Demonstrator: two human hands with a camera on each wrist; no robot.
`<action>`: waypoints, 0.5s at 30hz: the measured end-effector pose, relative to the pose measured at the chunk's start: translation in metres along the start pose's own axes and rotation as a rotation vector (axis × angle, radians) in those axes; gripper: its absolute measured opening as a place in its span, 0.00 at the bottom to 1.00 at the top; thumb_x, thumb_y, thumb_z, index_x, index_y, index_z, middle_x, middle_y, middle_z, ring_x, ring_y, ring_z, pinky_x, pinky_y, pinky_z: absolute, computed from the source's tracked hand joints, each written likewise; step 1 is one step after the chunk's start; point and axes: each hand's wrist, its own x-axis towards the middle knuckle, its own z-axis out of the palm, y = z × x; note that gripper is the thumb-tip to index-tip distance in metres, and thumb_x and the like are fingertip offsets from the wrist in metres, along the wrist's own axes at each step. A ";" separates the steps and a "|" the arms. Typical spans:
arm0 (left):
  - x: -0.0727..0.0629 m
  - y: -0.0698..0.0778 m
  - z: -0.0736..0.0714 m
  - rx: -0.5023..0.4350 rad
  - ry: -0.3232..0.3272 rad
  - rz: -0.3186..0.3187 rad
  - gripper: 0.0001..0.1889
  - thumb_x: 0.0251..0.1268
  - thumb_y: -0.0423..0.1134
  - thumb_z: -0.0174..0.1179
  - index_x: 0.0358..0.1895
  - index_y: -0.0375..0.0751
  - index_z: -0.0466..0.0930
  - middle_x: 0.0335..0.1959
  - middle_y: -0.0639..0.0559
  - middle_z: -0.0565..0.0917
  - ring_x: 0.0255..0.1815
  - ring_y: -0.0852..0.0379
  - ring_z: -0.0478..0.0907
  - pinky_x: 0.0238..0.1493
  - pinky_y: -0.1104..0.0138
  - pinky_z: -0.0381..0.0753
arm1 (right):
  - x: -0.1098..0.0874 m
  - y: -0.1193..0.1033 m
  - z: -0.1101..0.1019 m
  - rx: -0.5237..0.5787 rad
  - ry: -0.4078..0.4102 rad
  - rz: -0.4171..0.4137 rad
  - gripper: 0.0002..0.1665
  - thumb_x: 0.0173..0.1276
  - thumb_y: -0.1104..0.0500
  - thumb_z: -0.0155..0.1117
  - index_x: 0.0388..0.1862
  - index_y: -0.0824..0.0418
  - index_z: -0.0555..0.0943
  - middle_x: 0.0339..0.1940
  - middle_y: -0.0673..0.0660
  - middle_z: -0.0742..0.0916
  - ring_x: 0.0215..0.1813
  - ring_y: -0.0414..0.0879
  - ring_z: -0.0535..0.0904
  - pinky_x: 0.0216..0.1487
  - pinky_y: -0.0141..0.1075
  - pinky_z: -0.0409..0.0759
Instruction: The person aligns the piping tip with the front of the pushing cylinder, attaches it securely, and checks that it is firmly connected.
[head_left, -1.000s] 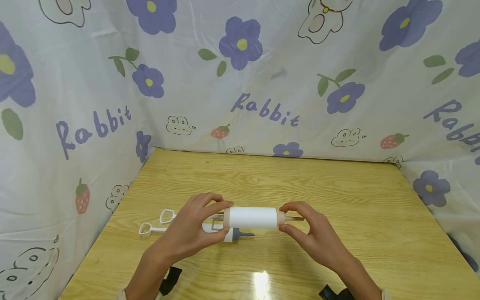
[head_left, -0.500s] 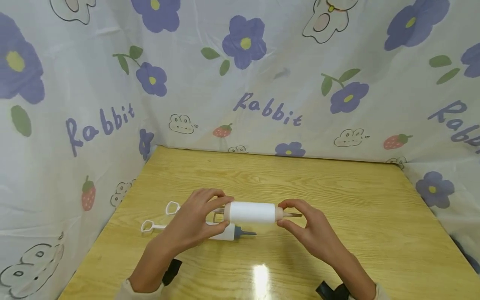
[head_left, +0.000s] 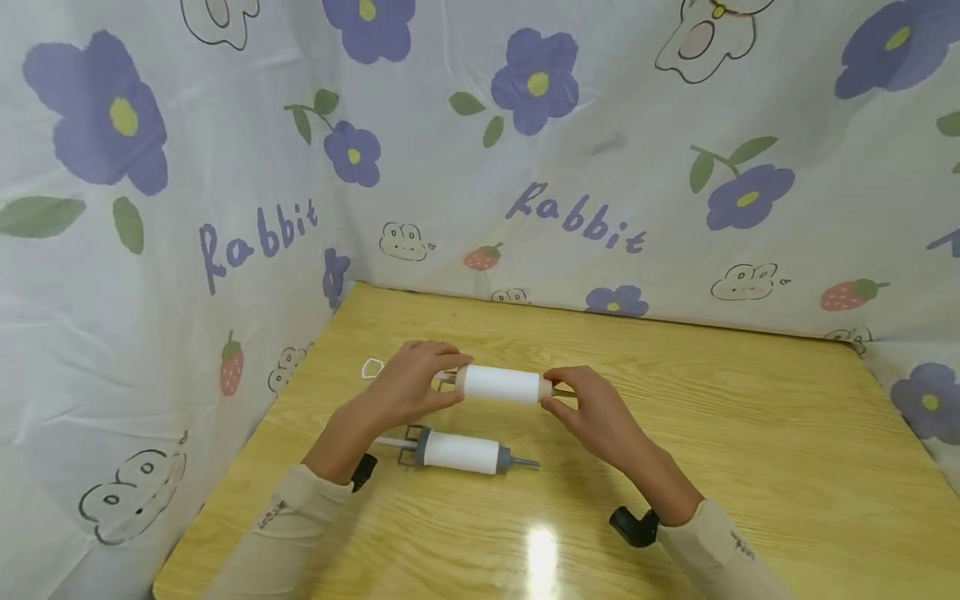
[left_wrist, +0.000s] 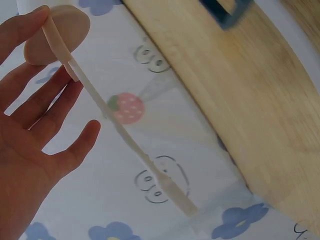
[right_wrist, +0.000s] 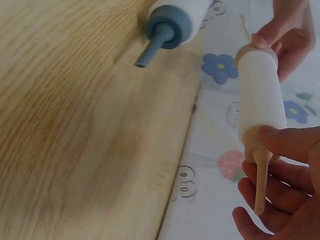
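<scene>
Both hands hold a white plastic syringe (head_left: 501,384) with beige end caps level above the table. My left hand (head_left: 408,385) pinches its beige plunger end between thumb and fingers, and the pale plunger rod (left_wrist: 120,130) sticks out past that hand. At the other end my right hand (head_left: 600,417) pinches the beige cap beside the thin nozzle (right_wrist: 261,185). A second white syringe (head_left: 461,452) with grey-blue caps lies on the table, nearer the body; its plunger handle is hidden by the left arm.
The wooden table (head_left: 675,467) reaches back to a hanging cloth (head_left: 435,167) printed with flowers and rabbits, which also lines the left side. Black wrist mounts (head_left: 636,527) sit under the forearms.
Both hands have carried the beige-capped syringe away from the body, uncovering more of the grey-capped one. The head view has turned left. The grip at both ends stays the same.
</scene>
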 end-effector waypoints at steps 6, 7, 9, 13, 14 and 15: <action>0.016 -0.023 0.015 0.037 -0.108 -0.039 0.25 0.66 0.40 0.70 0.65 0.39 0.81 0.60 0.44 0.86 0.62 0.43 0.82 0.69 0.40 0.72 | 0.027 0.011 0.018 -0.005 -0.082 0.044 0.18 0.72 0.59 0.70 0.57 0.65 0.84 0.54 0.62 0.89 0.58 0.58 0.84 0.55 0.49 0.86; 0.018 -0.027 0.018 0.049 -0.127 -0.046 0.25 0.66 0.40 0.70 0.65 0.39 0.81 0.59 0.44 0.87 0.62 0.44 0.82 0.69 0.41 0.72 | 0.031 0.013 0.021 -0.005 -0.092 0.051 0.17 0.72 0.59 0.69 0.56 0.65 0.84 0.53 0.61 0.89 0.57 0.58 0.85 0.54 0.48 0.86; 0.022 -0.034 0.023 0.056 -0.163 -0.067 0.24 0.66 0.38 0.69 0.65 0.38 0.81 0.58 0.45 0.87 0.61 0.44 0.83 0.69 0.41 0.72 | 0.038 0.016 0.028 0.000 -0.115 0.066 0.16 0.72 0.60 0.69 0.55 0.65 0.85 0.52 0.61 0.90 0.54 0.55 0.86 0.51 0.46 0.86; 0.025 -0.044 0.032 0.089 -0.215 -0.085 0.22 0.67 0.37 0.68 0.64 0.39 0.82 0.57 0.47 0.88 0.58 0.45 0.85 0.70 0.40 0.71 | 0.048 0.022 0.040 0.008 -0.158 0.083 0.14 0.72 0.60 0.68 0.54 0.65 0.84 0.50 0.60 0.90 0.50 0.52 0.86 0.50 0.45 0.85; 0.025 -0.046 0.033 0.096 -0.224 -0.084 0.22 0.67 0.36 0.68 0.64 0.40 0.82 0.56 0.47 0.89 0.58 0.46 0.85 0.70 0.40 0.71 | 0.051 0.022 0.042 0.005 -0.167 0.083 0.14 0.72 0.60 0.68 0.53 0.66 0.84 0.50 0.60 0.90 0.50 0.52 0.86 0.50 0.45 0.85; 0.026 -0.047 0.034 0.107 -0.231 -0.080 0.21 0.67 0.36 0.68 0.63 0.40 0.83 0.55 0.47 0.89 0.57 0.46 0.86 0.70 0.39 0.72 | 0.053 0.023 0.044 0.000 -0.172 0.080 0.14 0.72 0.61 0.68 0.53 0.66 0.84 0.49 0.61 0.90 0.49 0.52 0.86 0.51 0.46 0.85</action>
